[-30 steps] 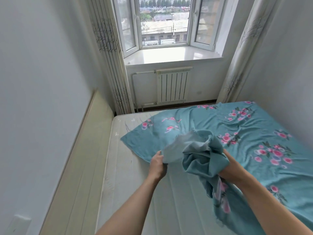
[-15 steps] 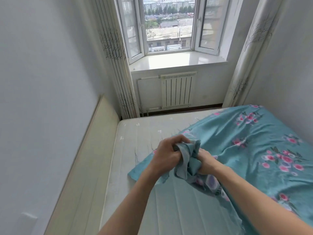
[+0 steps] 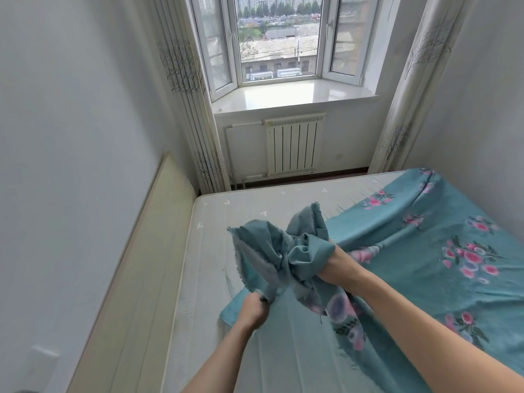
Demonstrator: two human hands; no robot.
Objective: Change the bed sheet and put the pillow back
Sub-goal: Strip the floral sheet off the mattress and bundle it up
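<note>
A teal bed sheet (image 3: 442, 245) with pink flowers covers the right part of a bare white mattress (image 3: 215, 251). Its near left end is bunched up and lifted off the mattress. My right hand (image 3: 336, 266) grips the thick bunch from the right, partly wrapped in cloth. My left hand (image 3: 253, 309) sits lower and nearer, pinching a frayed edge of the same sheet. The mattress's left half and far strip lie uncovered. No pillow is in view.
A pale wooden headboard (image 3: 147, 265) runs along the left wall. A white radiator (image 3: 293, 146) stands under the bay window sill (image 3: 292, 93), past the far edge of the bed. Curtains (image 3: 190, 103) hang on both sides. The right wall runs close beside the bed.
The sheet has been gathered from the far left corner toward me. My hands, close together half a second ago, have parted: the left dropped lower along the edge, the right lifted the bunch.
</note>
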